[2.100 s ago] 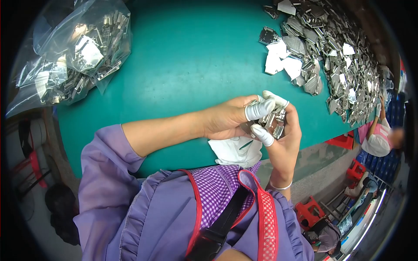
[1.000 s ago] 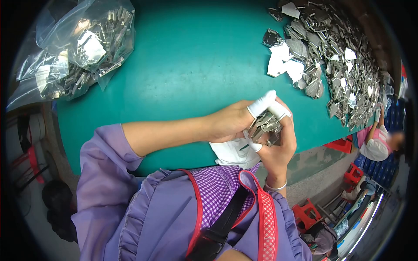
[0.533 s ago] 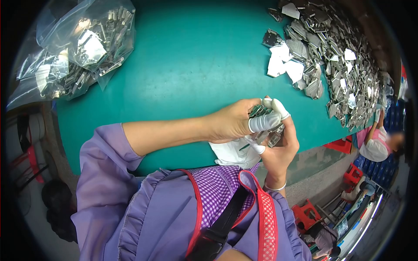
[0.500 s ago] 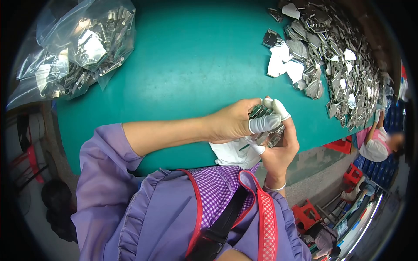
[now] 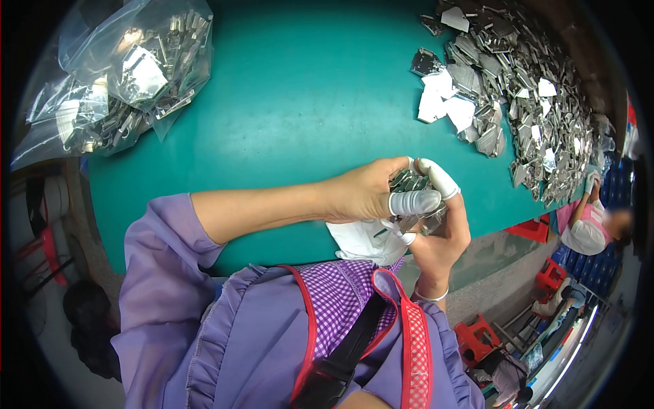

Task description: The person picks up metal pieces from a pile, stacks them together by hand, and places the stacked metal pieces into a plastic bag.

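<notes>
Between my two hands is a bunch of small shiny metal pieces [image 5: 407, 181], stacked close together. My left hand [image 5: 371, 191] is wrapped round the bunch, its thumb in a white finger cot lying across the front. My right hand [image 5: 443, 232] closes on the same pieces from the right, with white cots on its fingertips. The palms and fingers hide part of the bunch. Just under the hands, a white cloth [image 5: 364, 240] lies at the near edge of the green table [image 5: 272, 102].
A large pile of flat metal pieces [image 5: 552, 129] covers the table's right side. At the back left stands a clear plastic bag [image 5: 163, 75] of similar pieces. Another person [image 5: 589, 225] works at the far right, near red stools [image 5: 477, 337].
The fingers of my right hand have shifted slightly around the metal pieces, and my left thumb has moved a little. Both hands stay in nearly the same place.
</notes>
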Tool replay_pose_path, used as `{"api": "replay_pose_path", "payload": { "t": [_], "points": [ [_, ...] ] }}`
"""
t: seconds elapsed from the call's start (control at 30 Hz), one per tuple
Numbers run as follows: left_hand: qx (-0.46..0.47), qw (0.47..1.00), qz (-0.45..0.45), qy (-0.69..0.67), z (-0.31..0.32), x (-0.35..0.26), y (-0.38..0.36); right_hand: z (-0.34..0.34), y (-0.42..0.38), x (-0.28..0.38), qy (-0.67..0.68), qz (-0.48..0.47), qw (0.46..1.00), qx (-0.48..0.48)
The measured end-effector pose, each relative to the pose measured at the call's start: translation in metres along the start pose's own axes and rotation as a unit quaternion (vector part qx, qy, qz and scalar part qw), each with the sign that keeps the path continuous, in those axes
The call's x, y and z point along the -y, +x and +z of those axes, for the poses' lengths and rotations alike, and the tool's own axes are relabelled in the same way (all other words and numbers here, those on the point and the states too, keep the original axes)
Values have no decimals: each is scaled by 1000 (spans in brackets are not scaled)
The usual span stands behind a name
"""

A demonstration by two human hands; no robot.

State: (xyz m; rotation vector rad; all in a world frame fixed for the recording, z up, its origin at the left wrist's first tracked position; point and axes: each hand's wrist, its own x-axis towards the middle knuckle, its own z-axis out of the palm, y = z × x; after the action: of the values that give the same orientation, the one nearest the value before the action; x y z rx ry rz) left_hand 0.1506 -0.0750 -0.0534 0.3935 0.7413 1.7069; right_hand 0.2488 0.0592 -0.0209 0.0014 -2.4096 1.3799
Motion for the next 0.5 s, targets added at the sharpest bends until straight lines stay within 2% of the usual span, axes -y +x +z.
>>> {"api": "replay_pose_path", "payload": {
  "t": [0.03,0.1,0.33,0.4,0.5],
  "points": [
    [0,1000,0,0,1,-1,-1,1,-1,0,2,-1,1000,-8],
    [11,994,-33,-104,4,-4,-2,1,-2,0,3,-3,1000,-16],
    [25,997,-28,-64,-3,2,0,2,-7,-2,42,25,999,-24],
    [41,982,-104,-154,-5,-1,2,2,-9,-2,35,24,999,-28],
    [6,986,-72,-149,5,-6,-2,2,-8,-2,67,29,997,-33]
  ]
}}
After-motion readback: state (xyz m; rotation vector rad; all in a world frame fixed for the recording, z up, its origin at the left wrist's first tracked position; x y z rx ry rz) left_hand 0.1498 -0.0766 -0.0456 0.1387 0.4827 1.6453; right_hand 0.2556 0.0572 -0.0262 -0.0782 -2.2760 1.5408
